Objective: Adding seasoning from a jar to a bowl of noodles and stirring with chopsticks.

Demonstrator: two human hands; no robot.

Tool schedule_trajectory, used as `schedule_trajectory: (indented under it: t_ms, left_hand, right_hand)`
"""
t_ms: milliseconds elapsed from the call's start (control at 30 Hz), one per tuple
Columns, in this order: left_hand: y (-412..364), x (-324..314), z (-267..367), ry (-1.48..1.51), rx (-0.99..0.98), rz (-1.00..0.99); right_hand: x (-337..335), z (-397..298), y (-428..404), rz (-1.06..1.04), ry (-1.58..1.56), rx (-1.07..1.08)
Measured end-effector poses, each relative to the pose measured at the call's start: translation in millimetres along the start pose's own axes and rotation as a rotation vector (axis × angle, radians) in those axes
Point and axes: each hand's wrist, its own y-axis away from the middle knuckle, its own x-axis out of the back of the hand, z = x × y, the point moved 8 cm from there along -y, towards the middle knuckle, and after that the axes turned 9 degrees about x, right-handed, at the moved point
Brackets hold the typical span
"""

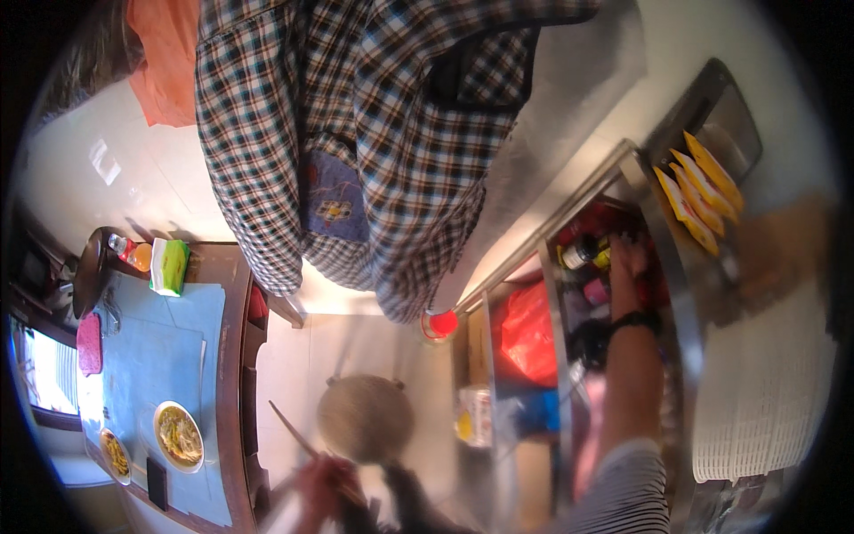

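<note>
My left hand (327, 484), blurred at the bottom, is closed around a thin wooden stick (290, 427), likely chopsticks, that slants up and left. My right arm, with a dark wristband (637, 323), reaches into a metal-framed shelf unit (555, 334) on the right. Deep inside it is my right hand (628, 255), among bottles. A dark-capped bottle with a pale label (578, 253) lies just left of the fingers, and a pink-capped container (596, 292) is lower down. Blur and shadow hide whether the fingers grip anything.
A round stool (365, 417) stands on the floor ahead. Left, a blue-covered table (160, 347) bears a bowl of noodles (179, 437), a smaller dish (115, 456) and a tissue pack (169, 267). Checked clothing (413, 153) hangs ahead. Yellow packets (697, 190) and a white basket (754, 400) are at right.
</note>
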Motion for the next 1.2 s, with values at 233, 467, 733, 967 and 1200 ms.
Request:
schedule_trajectory:
  t_ms: [233, 467, 733, 967, 1200]
  left_hand:
    - [4.6, -1.3, 0.9, 0.029, 0.012, -0.039]
    - [-6.1, 3.2, -3.4, -0.009, -0.058, -0.118]
    - [14.4, -0.1, 1.6, -0.140, -0.089, -0.125]
    - [30.4, 1.0, 12.6, -0.082, -0.015, -0.089]
    - [62.9, 53.8, 9.2, 0.111, -0.096, 0.093]
  right_hand:
    - [87.5, -87.1, 13.7, -0.474, 0.229, -0.303]
    - [83.7, -72.6, 4.8, -0.193, 0.087, 0.285]
    - [172.7, -165.0, 81.4, 0.061, -0.449, 0.305]
    - [220.2, -240.1, 155.7, -0.014, -0.068, 0.549]
    - [201.9, -354.7, 308.7, -0.588, -0.863, 0.670]
